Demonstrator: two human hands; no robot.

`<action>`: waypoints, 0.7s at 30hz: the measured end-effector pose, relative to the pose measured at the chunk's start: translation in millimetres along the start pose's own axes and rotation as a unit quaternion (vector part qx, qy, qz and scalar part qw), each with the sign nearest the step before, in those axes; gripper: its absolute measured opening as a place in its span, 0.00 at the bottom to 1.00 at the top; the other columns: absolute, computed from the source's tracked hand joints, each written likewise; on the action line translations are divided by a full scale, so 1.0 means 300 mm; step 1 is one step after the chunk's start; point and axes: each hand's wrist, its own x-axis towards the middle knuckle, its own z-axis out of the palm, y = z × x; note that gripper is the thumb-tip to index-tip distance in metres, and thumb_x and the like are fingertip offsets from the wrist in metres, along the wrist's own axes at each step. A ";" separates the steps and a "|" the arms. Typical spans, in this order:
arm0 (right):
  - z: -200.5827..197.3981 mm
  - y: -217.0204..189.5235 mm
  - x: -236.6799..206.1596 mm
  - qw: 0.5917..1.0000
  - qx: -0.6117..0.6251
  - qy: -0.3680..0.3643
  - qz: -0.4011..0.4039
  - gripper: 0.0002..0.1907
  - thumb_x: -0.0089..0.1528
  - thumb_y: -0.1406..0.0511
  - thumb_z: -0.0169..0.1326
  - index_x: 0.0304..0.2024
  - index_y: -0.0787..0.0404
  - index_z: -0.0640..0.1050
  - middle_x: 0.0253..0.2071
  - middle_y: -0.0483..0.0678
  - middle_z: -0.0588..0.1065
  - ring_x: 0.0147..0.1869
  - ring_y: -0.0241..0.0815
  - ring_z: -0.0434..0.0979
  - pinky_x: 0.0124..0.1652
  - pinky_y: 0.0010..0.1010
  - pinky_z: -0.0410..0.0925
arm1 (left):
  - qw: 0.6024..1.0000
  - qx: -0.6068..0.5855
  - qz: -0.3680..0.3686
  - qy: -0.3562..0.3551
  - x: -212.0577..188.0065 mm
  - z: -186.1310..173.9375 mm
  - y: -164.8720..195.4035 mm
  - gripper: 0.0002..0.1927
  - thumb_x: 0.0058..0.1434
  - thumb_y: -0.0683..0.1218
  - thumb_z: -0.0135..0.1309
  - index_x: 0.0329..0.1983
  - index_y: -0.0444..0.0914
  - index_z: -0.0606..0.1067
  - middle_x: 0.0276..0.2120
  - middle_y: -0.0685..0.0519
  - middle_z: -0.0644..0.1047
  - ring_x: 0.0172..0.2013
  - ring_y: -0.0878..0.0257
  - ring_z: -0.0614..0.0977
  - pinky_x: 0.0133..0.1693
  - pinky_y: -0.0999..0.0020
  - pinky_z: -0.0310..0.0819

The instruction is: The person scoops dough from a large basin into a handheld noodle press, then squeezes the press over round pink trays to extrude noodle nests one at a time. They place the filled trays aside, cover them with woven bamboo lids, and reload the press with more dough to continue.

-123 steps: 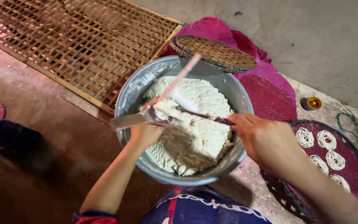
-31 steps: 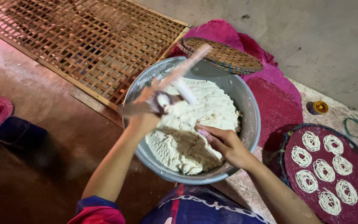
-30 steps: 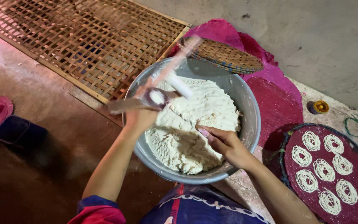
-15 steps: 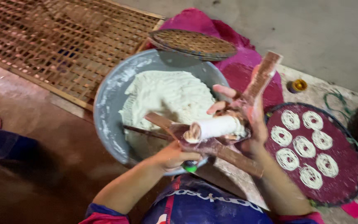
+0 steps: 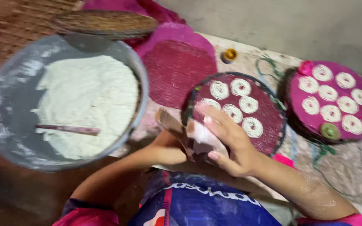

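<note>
1. The right hand [image 5: 231, 142] has its fingers [image 5: 208, 114] wrapped round a dough-smeared wooden press [image 5: 189, 136].
2. The left hand [image 5: 170, 146] lies under that press; whether its fingers grip cannot be told.
3. Just beyond the fingers sits a round maroon woven tray [image 5: 273, 125] bearing white coiled noodle rounds [image 5: 240, 87].
4. Left of them, a grey metal bowl [image 5: 5, 125] holds soft white dough [image 5: 89, 100].

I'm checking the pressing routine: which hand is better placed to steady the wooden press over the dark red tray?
Probably the right hand: it already wraps the press beside the tray; the left is hidden behind it.
</note>
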 end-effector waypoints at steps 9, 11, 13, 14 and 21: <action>-0.334 0.237 -0.637 0.786 0.450 -0.162 0.393 0.49 0.56 0.47 0.67 0.69 0.69 0.68 0.65 0.62 0.70 0.71 0.55 0.68 0.70 0.47 0.56 | 0.900 0.389 -0.107 0.162 0.282 0.257 -0.075 0.38 0.49 0.49 0.70 0.63 0.39 0.68 0.49 0.42 0.80 0.53 0.50 0.80 0.54 0.58 0.74; -0.370 0.239 -0.771 0.831 0.364 -0.073 0.415 0.50 0.52 0.48 0.67 0.69 0.68 0.66 0.70 0.55 0.64 0.75 0.49 0.60 0.70 0.42 0.52 | 0.803 0.479 0.053 0.351 0.282 0.276 -0.214 0.45 0.49 0.48 0.70 0.68 0.34 0.62 0.59 0.34 0.71 0.60 0.41 0.72 0.61 0.52 0.64; -0.401 0.227 -0.861 0.843 0.337 0.033 0.417 0.53 0.49 0.49 0.68 0.70 0.65 0.63 0.69 0.53 0.63 0.75 0.47 0.59 0.68 0.40 0.53 | 0.741 0.470 0.086 0.472 0.269 0.279 -0.390 0.51 0.51 0.47 0.70 0.72 0.27 0.54 0.65 0.27 0.59 0.65 0.33 0.63 0.64 0.46 0.55; -0.420 0.212 -0.891 0.834 0.356 0.095 0.410 0.54 0.48 0.50 0.68 0.70 0.64 0.60 0.67 0.53 0.65 0.72 0.49 0.63 0.66 0.40 0.56 | 0.748 0.427 0.037 0.507 0.261 0.275 -0.481 0.54 0.53 0.46 0.69 0.73 0.23 0.49 0.67 0.23 0.52 0.65 0.30 0.59 0.64 0.44 0.51; -0.513 0.092 -0.916 0.812 0.352 0.233 0.402 0.53 0.54 0.49 0.63 0.74 0.69 0.58 0.59 0.63 0.70 0.61 0.54 0.71 0.59 0.46 0.64 | 0.909 0.146 -0.067 0.385 0.261 0.064 -0.786 0.41 0.61 0.37 0.47 0.77 0.37 0.48 0.68 0.39 0.64 0.53 0.48 0.79 0.51 0.54 0.75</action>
